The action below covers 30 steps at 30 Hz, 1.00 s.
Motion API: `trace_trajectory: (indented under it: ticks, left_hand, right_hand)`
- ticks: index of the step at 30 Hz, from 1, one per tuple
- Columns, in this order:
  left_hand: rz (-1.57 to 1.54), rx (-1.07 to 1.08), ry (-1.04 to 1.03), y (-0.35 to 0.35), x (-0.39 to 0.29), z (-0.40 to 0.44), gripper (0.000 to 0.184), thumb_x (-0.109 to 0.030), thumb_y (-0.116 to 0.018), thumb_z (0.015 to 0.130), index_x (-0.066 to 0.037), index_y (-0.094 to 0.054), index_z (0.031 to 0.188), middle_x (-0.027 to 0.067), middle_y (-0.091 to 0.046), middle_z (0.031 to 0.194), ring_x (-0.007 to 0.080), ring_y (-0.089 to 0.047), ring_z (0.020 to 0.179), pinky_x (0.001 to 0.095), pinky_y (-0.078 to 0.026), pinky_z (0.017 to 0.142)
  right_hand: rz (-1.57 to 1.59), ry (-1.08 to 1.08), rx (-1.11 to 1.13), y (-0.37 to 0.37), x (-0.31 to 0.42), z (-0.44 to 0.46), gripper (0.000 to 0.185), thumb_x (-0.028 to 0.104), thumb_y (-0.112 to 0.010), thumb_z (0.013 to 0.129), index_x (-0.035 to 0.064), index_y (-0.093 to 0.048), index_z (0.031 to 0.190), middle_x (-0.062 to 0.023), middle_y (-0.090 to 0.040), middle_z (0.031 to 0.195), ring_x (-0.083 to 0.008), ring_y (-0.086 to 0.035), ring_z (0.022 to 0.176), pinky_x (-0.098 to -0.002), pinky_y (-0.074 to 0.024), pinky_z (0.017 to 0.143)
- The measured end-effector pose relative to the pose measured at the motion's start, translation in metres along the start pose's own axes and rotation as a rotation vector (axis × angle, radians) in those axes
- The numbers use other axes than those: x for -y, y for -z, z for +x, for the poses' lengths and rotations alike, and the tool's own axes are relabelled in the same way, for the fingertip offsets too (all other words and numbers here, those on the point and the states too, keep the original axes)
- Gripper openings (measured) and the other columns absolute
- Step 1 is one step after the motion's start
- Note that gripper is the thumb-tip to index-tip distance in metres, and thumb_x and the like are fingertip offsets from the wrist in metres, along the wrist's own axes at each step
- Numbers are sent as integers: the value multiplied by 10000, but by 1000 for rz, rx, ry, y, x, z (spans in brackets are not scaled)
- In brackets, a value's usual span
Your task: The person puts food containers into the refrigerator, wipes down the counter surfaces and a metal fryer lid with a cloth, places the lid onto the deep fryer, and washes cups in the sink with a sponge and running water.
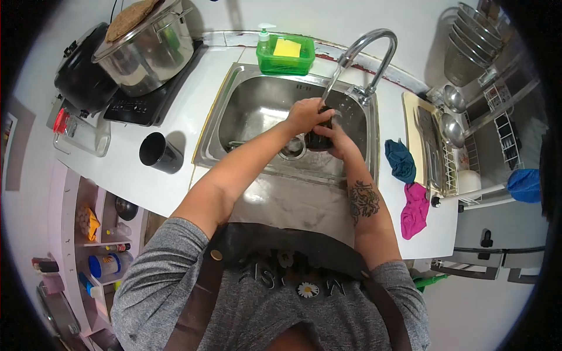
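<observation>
Under the running faucet (374, 64), a black cup (319, 140) is held over the steel sink (243, 96). My right hand (336, 133) is wrapped around the cup's side. From above, my left hand (305, 114) closes on its upper part, with the fingertips partly hidden by splashing water. Beneath the hands, the round drain (293, 148) shows in the basin. A few metal utensils (235, 144) lie at the basin's left side. Another black cup (160, 153) stands on the white counter to the left.
Behind the sink sits a green basin (287, 63) with a yellow sponge (287, 48) and a pump bottle (264, 40). A large pot (146, 58) and an induction cooker (137, 108) stand left. Teal cloth (400, 160), pink cloth (414, 210) and a dish rack (451, 164) are right.
</observation>
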<state>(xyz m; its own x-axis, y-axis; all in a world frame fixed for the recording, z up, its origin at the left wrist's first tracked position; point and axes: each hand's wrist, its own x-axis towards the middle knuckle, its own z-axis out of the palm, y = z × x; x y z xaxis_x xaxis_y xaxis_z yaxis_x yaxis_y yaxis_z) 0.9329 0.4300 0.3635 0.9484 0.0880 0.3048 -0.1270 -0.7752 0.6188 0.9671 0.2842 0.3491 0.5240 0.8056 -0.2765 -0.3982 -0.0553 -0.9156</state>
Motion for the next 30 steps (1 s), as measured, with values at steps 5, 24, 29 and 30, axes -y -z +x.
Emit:
trace_trajectory:
  ticks: [5, 24, 29, 30]
  left_hand:
    - [-81, 535, 12, 19, -1, 14, 372, -381, -530, 794, -82, -561, 1014, 129, -596, 953, 275, -584, 842, 366, -458, 683]
    - [-440, 393, 332, -12, 27, 0, 351, -263, -565, 782, 54, -595, 930, 174, -605, 796, 188, -562, 690, 314, -439, 639]
    - [-17, 190, -22, 11, 2, -17, 355, -265, -662, 717, 15, -598, 927, 159, -587, 786, 263, -585, 783, 351, -439, 660]
    - [-72, 32, -7, 12, 6, -22, 388, -259, -707, 679, -2, -587, 943, 138, -585, 826, 260, -580, 814, 363, -444, 678]
  right_hand:
    - [-821, 471, -262, 0, -10, 7, 722, 156, -798, 509, 102, -438, 1132, -86, -553, 1044, -289, -536, 955, -388, -429, 823]
    - [-1020, 600, -279, -1, -26, 20, 748, 201, -789, 546, 63, -403, 1172, -101, -537, 1074, -214, -539, 974, -317, -434, 839]
    - [-604, 365, -137, 1, -19, 24, 718, 101, -801, 505, 73, -417, 1111, -62, -532, 1039, -176, -521, 959, -315, -442, 827]
    - [-602, 365, -141, 4, -21, 23, 718, 101, -801, 505, 73, -417, 1111, -62, -532, 1039, -176, -521, 959, -315, -442, 827]
